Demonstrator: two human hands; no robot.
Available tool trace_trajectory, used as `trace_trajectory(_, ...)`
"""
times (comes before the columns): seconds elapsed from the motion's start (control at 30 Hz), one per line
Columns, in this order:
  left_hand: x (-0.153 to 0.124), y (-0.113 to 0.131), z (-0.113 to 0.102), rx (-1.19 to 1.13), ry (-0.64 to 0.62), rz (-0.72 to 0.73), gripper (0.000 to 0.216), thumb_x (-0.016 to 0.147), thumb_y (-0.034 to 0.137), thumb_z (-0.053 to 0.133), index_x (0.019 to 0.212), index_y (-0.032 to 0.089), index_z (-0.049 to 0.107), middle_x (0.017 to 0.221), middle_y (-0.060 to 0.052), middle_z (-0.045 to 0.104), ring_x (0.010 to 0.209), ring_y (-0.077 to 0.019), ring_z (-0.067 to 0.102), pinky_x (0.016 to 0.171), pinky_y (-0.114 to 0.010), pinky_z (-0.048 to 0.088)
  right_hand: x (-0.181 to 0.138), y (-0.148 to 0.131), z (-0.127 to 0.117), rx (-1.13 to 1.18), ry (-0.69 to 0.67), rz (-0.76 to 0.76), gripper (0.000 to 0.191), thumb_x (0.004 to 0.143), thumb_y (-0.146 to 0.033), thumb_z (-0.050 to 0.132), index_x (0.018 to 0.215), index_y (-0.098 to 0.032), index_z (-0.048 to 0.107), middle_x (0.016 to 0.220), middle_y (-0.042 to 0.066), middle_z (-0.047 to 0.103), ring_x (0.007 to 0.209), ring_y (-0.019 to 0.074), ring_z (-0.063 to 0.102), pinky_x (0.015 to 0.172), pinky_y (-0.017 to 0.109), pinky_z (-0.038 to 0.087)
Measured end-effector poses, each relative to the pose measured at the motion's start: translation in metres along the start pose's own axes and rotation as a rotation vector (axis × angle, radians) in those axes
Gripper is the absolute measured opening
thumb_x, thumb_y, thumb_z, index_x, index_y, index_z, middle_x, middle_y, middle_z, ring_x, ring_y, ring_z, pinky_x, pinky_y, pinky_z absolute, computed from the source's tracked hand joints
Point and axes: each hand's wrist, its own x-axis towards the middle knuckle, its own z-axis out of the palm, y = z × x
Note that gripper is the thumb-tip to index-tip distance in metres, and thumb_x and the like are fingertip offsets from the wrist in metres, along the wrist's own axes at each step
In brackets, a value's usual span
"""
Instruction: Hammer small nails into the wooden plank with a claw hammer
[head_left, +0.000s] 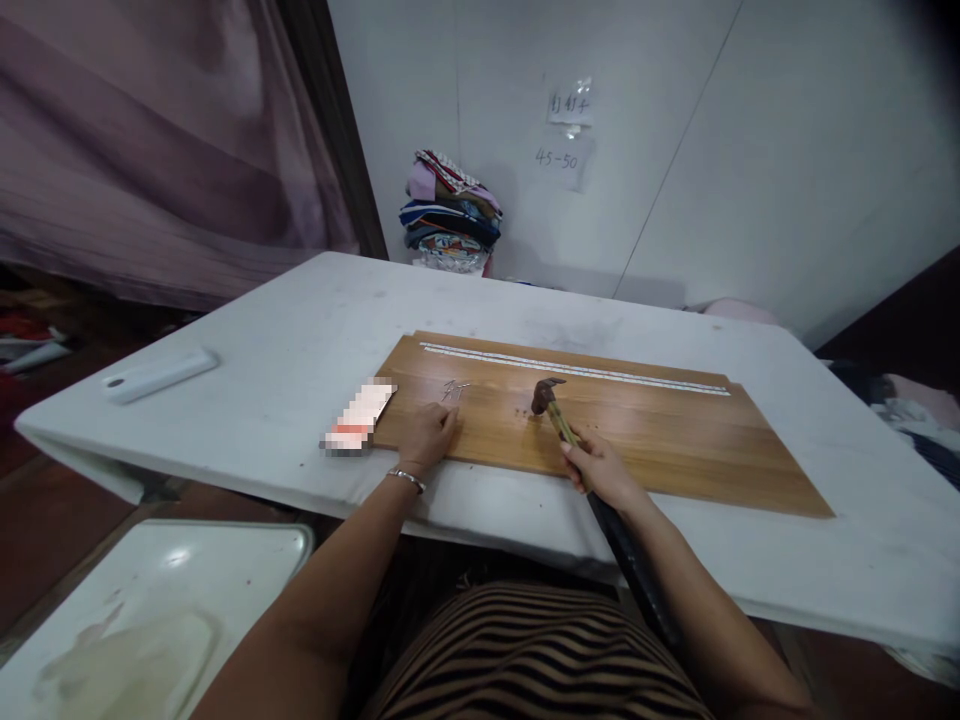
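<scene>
My right hand is wrapped round the handle of a claw hammer. The hammer head is over the middle of a brown wooden board, and its long dark handle slants back toward my body. A bracelet circles my left wrist, and my left hand rests at the board's near left part with its fingers curled. Just beyond those fingertips lies a small pile of loose nails. Whatever is between the fingers is too small to make out. A few tiny nails show on the board left of the hammer head.
Two pale measuring strips run along the board's far side. A phone with a blurred screen touches the left edge. The white-covered table also bears a white handle-like object. Folded cloths are stacked by the wall; a white stool stands lower left.
</scene>
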Motion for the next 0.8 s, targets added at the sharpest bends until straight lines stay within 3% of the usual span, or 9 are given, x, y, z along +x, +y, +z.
trace_trajectory(0.23,0.000,0.001,0.000,0.009,-0.005,-0.021,0.043,0.099,0.040,0.043,0.068,0.020,0.064,0.080,-0.009,0.071,0.077,-0.0203,0.061,0.069,-0.032,0.039,0.001,0.004,0.001,0.014,-0.022,-0.006,0.037,0.080,-0.042,0.066,0.109,-0.020,0.059,0.056,-0.008,0.048,0.039,0.0090,0.038,0.035,0.022,0.033)
trace_trajectory(0.53,0.000,0.000,0.000,-0.034,0.001,-0.013,0.042,0.098,0.039,0.044,0.067,0.019,0.064,0.080,-0.010,0.071,0.078,-0.0204,0.061,0.070,-0.032,0.039,0.000,-0.006,0.000,-0.002,-0.013,0.000,0.053,0.078,-0.042,0.065,0.124,-0.018,0.059,0.057,-0.009,0.046,0.041,0.0100,0.040,0.035,0.023,0.035)
trace_trajectory(0.8,0.000,-0.001,0.002,-0.029,0.007,-0.024,0.041,0.098,0.039,0.045,0.067,0.019,0.063,0.078,-0.009,0.070,0.078,-0.0202,0.061,0.070,-0.032,0.040,0.002,0.001,0.001,0.009,0.002,0.006,0.052,0.078,-0.042,0.066,0.123,-0.018,0.059,0.057,-0.009,0.048,0.040,0.0098,0.039,0.035,0.023,0.034)
